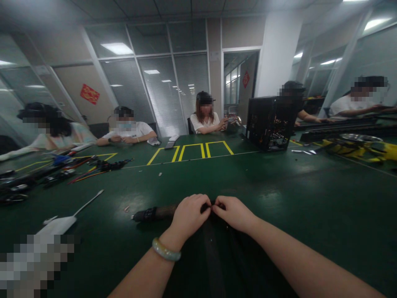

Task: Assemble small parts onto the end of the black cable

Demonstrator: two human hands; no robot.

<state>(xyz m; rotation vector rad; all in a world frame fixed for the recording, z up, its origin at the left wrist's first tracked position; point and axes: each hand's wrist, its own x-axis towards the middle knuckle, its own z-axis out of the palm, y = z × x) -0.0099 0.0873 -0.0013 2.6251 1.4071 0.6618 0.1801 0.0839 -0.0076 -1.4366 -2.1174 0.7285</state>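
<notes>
My left hand [190, 215], with a jade-like bangle on its wrist, and my right hand [234, 212] meet at the middle of the green table. Thumb and fingers of both are pinched together, almost touching, at something small and dark that I cannot make out. A dark cylindrical tool [155, 213], looking like an electric screwdriver with a metal tip pointing left, lies beside my left hand and runs partly behind it. Below my hands a long dark flat strip [212, 260] extends toward me.
A white cable piece [88, 203] lies at left. Tangled wires and parts [102, 165] spread behind it. Across the table stands a black computer case [263, 124]; yellow straps or tools [366, 151] lie far right. Several people sit around the table.
</notes>
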